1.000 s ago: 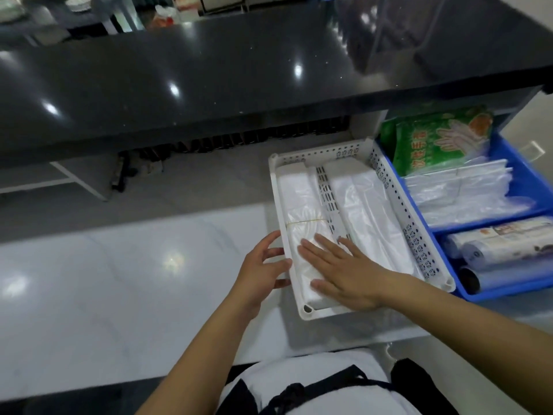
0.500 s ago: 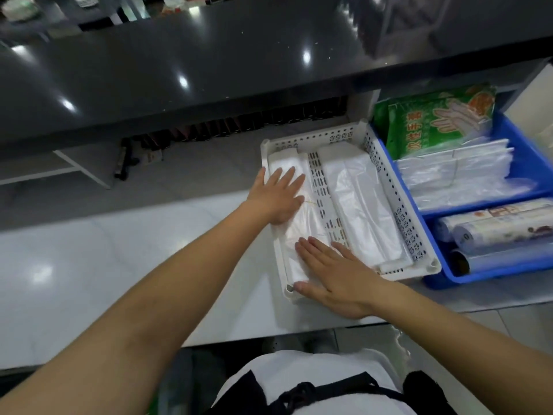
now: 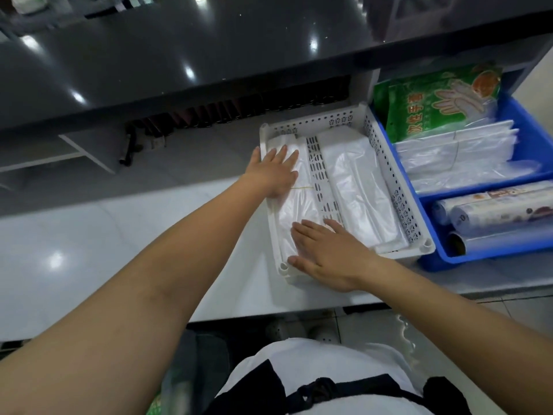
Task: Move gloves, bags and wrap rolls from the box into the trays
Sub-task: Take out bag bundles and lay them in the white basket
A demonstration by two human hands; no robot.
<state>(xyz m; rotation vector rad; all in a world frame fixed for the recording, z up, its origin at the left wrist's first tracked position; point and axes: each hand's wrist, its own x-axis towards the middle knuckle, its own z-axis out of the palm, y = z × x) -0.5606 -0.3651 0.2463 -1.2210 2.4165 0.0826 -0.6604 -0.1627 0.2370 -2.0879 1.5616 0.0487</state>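
Left hand [image 3: 273, 172] flat, fingers straight, pressing far end of bag bundle [image 3: 294, 206] in tray [image 3: 398, 202] left slot; right hand [image 3: 324, 250] flat on near end. Nothing gripped. Risk: slick bags spring up or slide on release; tray near tabletop [image 3: 89, 250] edge may shift. Blue box [image 3: 526, 115] right of right hand holds gloves [image 3: 434, 100], rolls [image 3: 502, 214]. Open room left of left hand.

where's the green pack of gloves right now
In the head view it is at the upper right: the green glove pack leans at the far end of the blue bin, behind the stacked clear bags and right of the white tray.
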